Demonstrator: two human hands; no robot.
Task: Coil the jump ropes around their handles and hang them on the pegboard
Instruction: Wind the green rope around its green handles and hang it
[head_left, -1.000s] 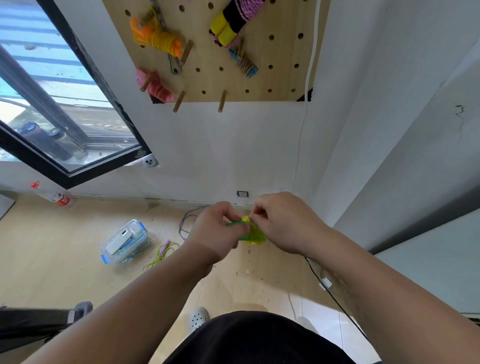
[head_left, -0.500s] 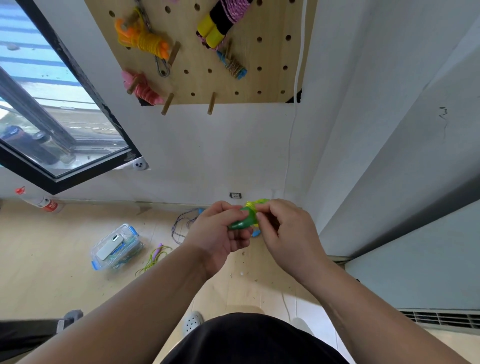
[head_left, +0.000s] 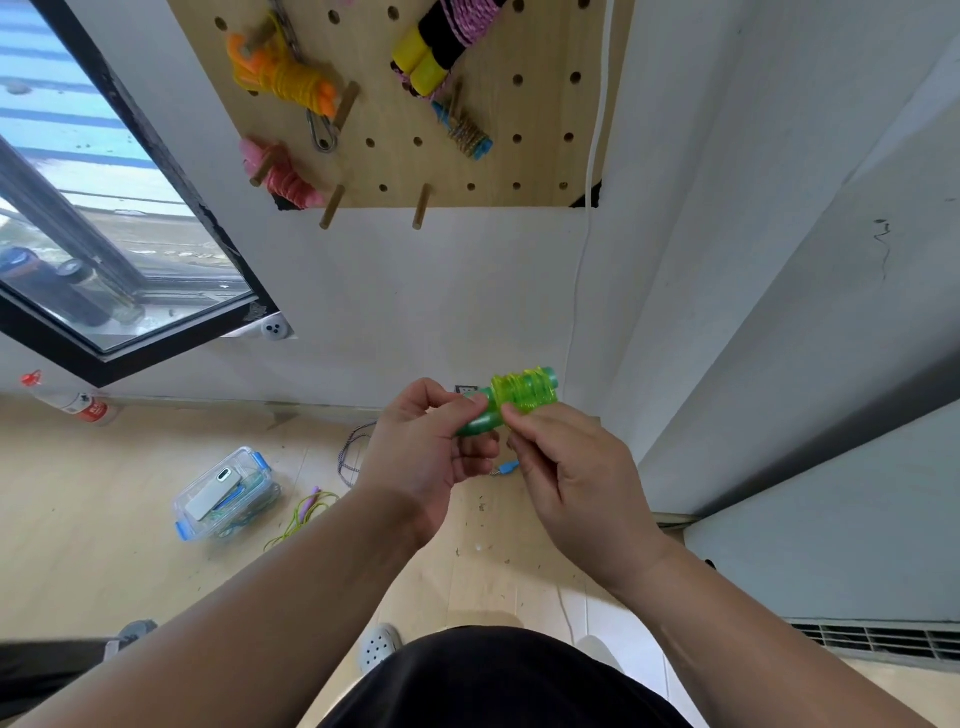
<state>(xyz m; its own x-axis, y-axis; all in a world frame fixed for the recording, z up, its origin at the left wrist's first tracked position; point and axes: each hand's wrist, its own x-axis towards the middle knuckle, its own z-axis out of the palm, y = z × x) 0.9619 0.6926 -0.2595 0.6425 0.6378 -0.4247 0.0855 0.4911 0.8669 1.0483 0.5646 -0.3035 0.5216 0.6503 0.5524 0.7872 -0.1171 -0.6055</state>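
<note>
Grip: left hand (head_left: 426, 452) pinches green handle (head_left: 477, 424); right hand (head_left: 571, 467) pinches the yellow-green rope coil (head_left: 524, 391) wound on it, below pegboard (head_left: 493, 171).

A white wall (head_left: 415, 291) faces the view, lit by daylight from a black-framed window (head_left: 104, 218) at the left. Below lies a pale wooden floor (head_left: 104, 519). A clear plastic box (head_left: 228, 493) with blue clips sits on it, and a red-capped bottle (head_left: 72, 402) lies at the wall's foot. A thin white cable (head_left: 582, 270) runs down the wall; a grey panel (head_left: 831, 364) fills the right, with 1 vent grille (head_left: 872, 636) below
</note>
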